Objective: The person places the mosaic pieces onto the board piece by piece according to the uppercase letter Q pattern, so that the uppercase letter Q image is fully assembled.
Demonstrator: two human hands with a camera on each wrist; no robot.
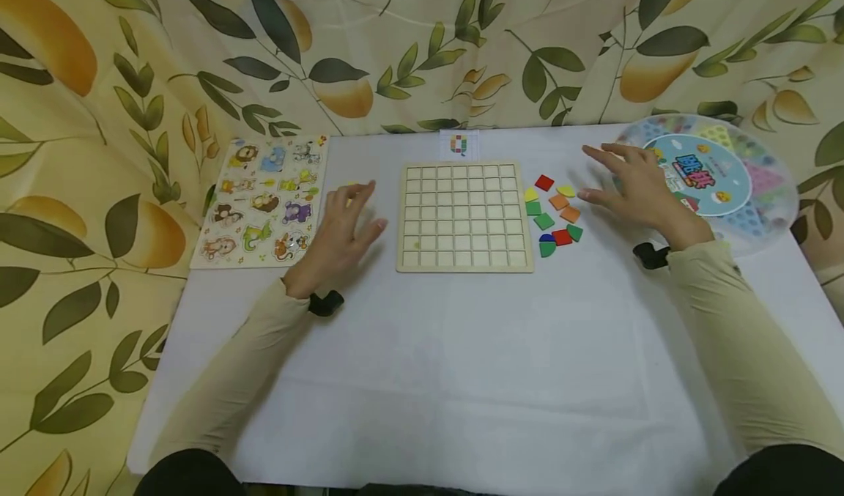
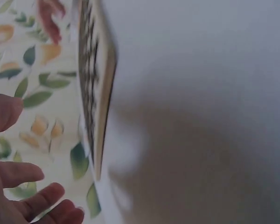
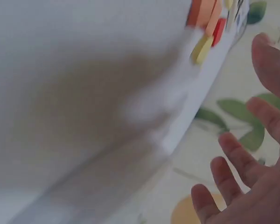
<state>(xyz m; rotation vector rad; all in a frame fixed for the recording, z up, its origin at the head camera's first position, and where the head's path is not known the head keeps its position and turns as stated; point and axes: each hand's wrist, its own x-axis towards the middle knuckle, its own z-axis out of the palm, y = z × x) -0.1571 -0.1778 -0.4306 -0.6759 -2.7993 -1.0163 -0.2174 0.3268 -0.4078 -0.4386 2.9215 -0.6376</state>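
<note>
A wooden grid board (image 1: 464,217) with bare square cells lies mid-table. To its left hovers my left hand (image 1: 336,236), fingers spread and holding nothing, beside an animal puzzle board (image 1: 257,203). A bit of yellow (image 1: 352,184) shows behind its fingertips, mostly hidden. Loose coloured pieces lie right of the grid: red squares (image 1: 543,182), orange squares (image 1: 570,214), green pieces (image 1: 543,221), yellow ones (image 1: 565,190) and a partly covered blue one (image 1: 546,238). My right hand (image 1: 636,188) is held above the table to their right, its fingers extended and apart in the right wrist view, nothing held.
At the right lies a round clear case (image 1: 768,214) with a blue label, partly behind my right hand. A small card (image 1: 459,144) with a coloured pattern sits beyond the grid. White cloth (image 1: 461,371) covers the table; leaf-patterned fabric (image 1: 409,49) hangs behind.
</note>
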